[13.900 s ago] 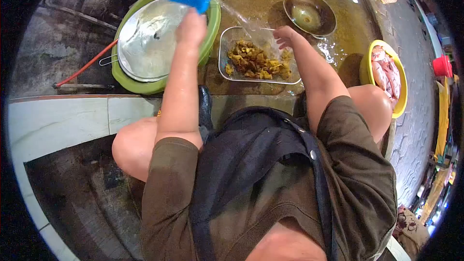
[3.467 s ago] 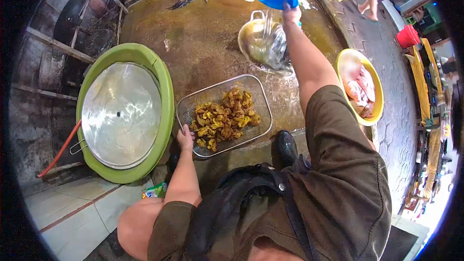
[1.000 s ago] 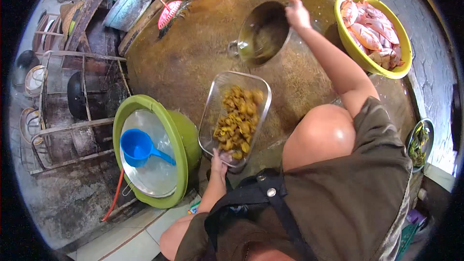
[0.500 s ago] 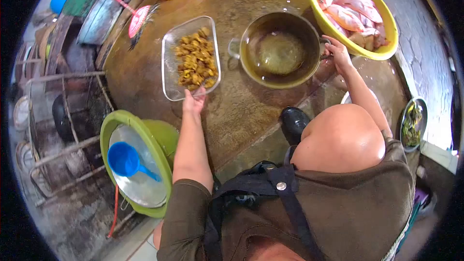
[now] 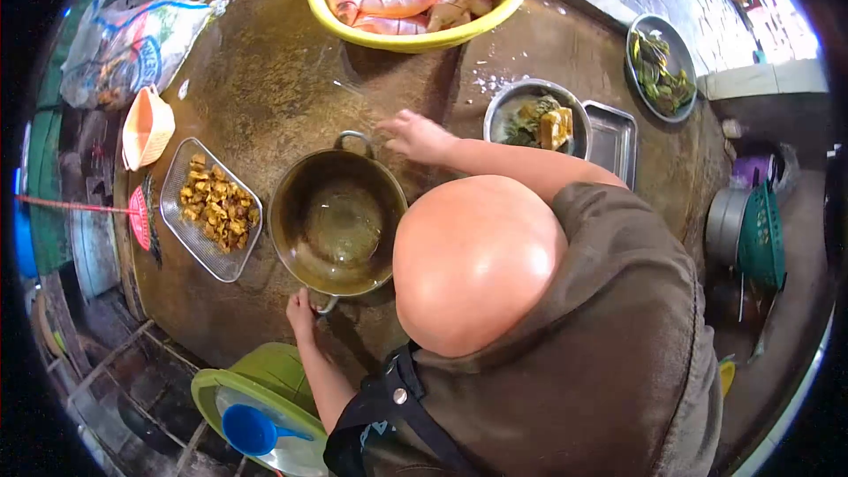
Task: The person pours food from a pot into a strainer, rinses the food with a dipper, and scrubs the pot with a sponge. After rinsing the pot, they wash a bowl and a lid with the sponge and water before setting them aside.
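A dark metal pan (image 5: 337, 287) with two loop handles and some liquid in it stands on the brown floor. My left hand (image 5: 302, 311) is closed at the pan's near handle; whether its fingers wrap the handle is hard to see. Beyond the pan's far handle, my right hand (image 5: 408, 134) is off the pan, fingers apart and empty. To the left of the pan lies a wire mesh basket (image 5: 188, 238) holding brown fried pieces (image 5: 216, 208).
A yellow basin (image 5: 415, 40) of pinkish fish stands beyond the pan. At right are a metal bowl (image 5: 579, 119), a rectangular tray (image 5: 625, 146) and a plate of greens (image 5: 687, 49). A green basin (image 5: 208, 380) with a blue dipper (image 5: 249, 430) sits near left.
The view has swung to the right. My left hand has let go of the mesh basket and moved to the pan's handle. My right hand has let go of the pan.
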`<action>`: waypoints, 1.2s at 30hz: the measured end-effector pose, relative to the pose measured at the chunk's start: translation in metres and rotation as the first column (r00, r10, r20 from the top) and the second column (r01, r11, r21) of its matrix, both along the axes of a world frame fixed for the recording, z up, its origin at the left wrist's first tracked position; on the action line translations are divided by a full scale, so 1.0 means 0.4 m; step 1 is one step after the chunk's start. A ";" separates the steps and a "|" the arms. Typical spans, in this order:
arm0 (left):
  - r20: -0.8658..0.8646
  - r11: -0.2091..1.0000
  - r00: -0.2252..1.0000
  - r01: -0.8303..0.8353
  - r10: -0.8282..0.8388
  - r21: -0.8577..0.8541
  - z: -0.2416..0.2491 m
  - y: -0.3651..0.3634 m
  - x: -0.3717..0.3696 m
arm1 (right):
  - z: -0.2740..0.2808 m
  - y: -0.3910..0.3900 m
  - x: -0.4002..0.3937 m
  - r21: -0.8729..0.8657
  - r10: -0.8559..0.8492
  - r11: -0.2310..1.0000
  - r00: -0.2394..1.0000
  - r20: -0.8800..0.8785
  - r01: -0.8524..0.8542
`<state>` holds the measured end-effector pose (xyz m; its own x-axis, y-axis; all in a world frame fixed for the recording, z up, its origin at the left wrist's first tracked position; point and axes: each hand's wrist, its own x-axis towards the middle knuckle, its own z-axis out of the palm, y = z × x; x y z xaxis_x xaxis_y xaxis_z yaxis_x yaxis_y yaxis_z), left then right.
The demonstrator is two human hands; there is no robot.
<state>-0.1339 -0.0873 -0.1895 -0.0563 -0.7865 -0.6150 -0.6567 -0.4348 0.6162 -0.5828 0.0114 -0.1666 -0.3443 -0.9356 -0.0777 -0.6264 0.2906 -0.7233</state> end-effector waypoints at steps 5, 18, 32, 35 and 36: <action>-0.353 0.930 0.866 -0.365 0.354 0.038 0.016 0.057 0.085 | 0.124 0.253 -0.187 0.257 -0.189 0.888 0.812 -0.552 0.381; -0.401 0.893 0.816 -0.450 0.416 0.010 0.074 0.013 0.019 | -0.022 0.458 -0.205 0.287 -0.593 0.642 0.698 -0.402 0.711; -0.323 0.931 0.909 -0.326 0.263 -0.162 0.082 -0.088 -0.027 | 0.022 0.586 -0.327 -0.059 -0.724 0.689 0.688 -0.040 0.722; -0.261 0.936 0.940 -0.278 0.220 -0.214 0.077 -0.107 -0.020 | 0.090 0.612 -0.251 0.257 -0.265 0.911 0.936 -0.232 0.322; -0.260 0.914 0.923 -0.343 0.284 -0.219 0.084 -0.102 -0.039 | 0.076 0.614 -0.226 0.393 -0.146 0.876 0.930 -0.337 0.280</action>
